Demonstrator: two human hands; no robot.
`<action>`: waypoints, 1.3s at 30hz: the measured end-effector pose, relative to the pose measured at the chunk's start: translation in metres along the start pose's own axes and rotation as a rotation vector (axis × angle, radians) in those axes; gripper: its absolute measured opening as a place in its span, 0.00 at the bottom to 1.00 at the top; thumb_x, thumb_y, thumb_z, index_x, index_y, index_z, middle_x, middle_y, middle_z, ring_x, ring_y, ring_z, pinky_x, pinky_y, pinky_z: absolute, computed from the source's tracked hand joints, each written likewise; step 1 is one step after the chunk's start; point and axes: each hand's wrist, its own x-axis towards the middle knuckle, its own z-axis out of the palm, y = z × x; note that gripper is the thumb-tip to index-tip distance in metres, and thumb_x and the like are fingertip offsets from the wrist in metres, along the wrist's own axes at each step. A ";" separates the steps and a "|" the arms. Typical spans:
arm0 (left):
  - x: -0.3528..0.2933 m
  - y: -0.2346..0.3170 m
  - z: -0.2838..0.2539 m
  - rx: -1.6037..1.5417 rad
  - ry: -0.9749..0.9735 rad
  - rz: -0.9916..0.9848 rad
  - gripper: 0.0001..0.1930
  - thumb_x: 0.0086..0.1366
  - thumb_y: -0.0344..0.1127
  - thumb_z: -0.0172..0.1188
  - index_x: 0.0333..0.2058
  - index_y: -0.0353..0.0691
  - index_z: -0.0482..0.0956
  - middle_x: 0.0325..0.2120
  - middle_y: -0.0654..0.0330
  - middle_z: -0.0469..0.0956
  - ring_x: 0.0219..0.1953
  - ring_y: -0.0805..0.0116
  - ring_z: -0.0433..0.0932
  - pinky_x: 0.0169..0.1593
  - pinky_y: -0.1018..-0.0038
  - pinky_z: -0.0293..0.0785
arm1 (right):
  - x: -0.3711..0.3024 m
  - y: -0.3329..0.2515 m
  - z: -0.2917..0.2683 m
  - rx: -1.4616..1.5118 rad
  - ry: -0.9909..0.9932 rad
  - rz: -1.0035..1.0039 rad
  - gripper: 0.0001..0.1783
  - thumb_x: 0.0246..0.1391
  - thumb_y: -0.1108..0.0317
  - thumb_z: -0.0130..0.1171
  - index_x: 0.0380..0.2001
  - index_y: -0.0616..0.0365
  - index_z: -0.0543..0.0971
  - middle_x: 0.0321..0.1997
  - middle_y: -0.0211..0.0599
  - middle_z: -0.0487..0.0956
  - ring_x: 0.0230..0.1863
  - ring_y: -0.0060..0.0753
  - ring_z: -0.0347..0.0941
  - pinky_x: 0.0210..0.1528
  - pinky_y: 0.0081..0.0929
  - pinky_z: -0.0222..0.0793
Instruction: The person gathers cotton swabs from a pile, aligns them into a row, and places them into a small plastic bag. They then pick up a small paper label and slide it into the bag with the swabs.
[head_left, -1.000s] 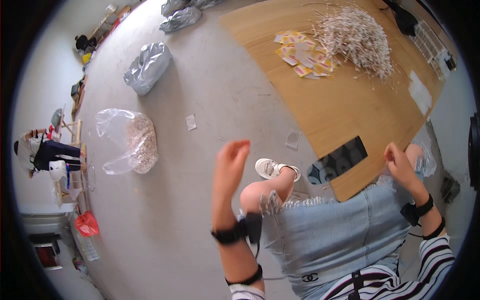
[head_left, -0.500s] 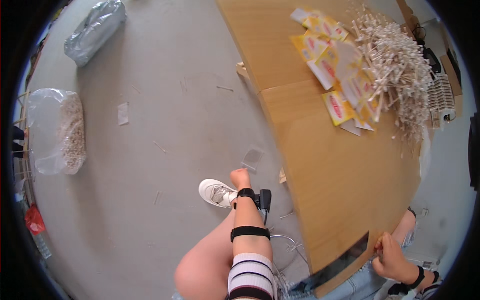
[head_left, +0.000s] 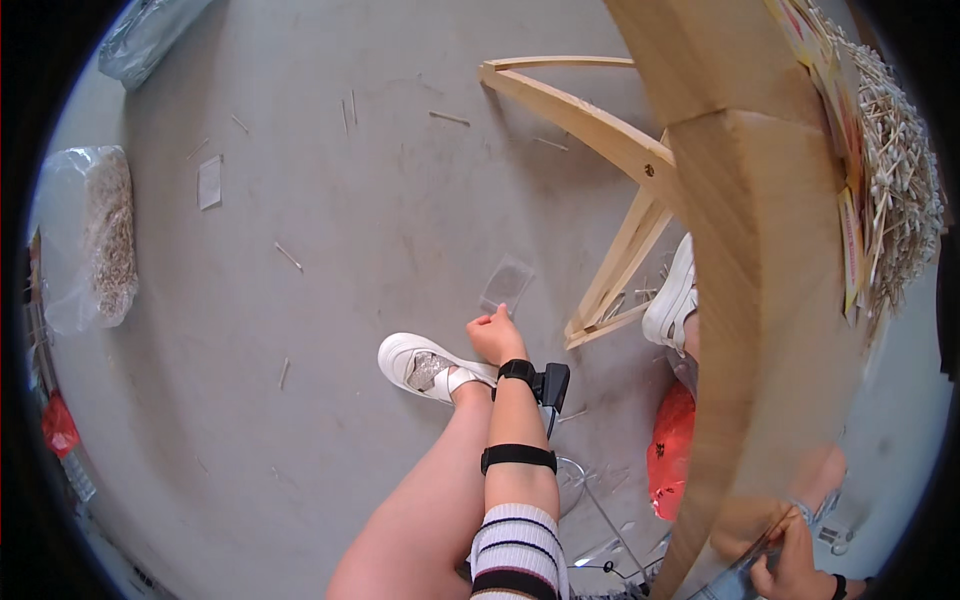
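"The floor [head_left: 350, 300]?"
"Smooth, grey — a clear, squarish plastic packet [head_left: 508, 281] lies by the left hand [head_left: 496, 337], fingers bunched; whether gripping, I can't tell."
"Right hand [head_left: 797, 562]?"
"Near the wood-grained tabletop [head_left: 800, 300] — grip unclear."

Plastic packet [head_left: 509, 280], smooth wooden table [head_left: 785, 230]

No lettering is legible. Dark marks, too small to make out, stand on the red bag [head_left: 669, 458] beside the desk [head_left: 728, 300]; reddish print on the yellow-and-white packets [head_left: 851, 245] slants beyond reading.
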 end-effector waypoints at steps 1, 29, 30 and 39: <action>0.001 0.003 0.000 -0.006 0.011 -0.011 0.18 0.53 0.36 0.71 0.35 0.35 0.72 0.29 0.51 0.80 0.32 0.55 0.80 0.40 0.63 0.76 | -0.001 -0.001 0.000 0.036 -0.014 0.025 0.15 0.36 0.80 0.52 0.31 0.63 0.62 0.31 0.50 0.65 0.32 0.50 0.61 0.37 0.41 0.58; -0.027 0.022 0.009 0.136 0.119 0.165 0.09 0.55 0.39 0.65 0.28 0.41 0.78 0.30 0.56 0.79 0.34 0.53 0.79 0.38 0.60 0.73 | -0.002 -0.002 0.003 0.067 0.029 0.025 0.16 0.36 0.82 0.50 0.32 0.62 0.60 0.31 0.48 0.62 0.31 0.46 0.59 0.38 0.38 0.58; -0.035 0.016 0.012 0.121 0.132 0.273 0.07 0.55 0.37 0.63 0.28 0.41 0.77 0.27 0.55 0.79 0.32 0.52 0.79 0.36 0.59 0.72 | -0.004 -0.001 0.001 0.022 0.036 -0.001 0.14 0.41 0.82 0.51 0.34 0.64 0.63 0.32 0.47 0.64 0.32 0.44 0.60 0.39 0.37 0.60; -0.097 -0.094 -0.108 0.753 -0.465 0.277 0.06 0.51 0.32 0.64 0.28 0.37 0.82 0.29 0.48 0.83 0.34 0.51 0.83 0.40 0.61 0.78 | -0.007 0.032 0.023 0.078 0.188 -0.102 0.15 0.35 0.80 0.51 0.32 0.62 0.65 0.27 0.47 0.65 0.29 0.52 0.63 0.32 0.42 0.60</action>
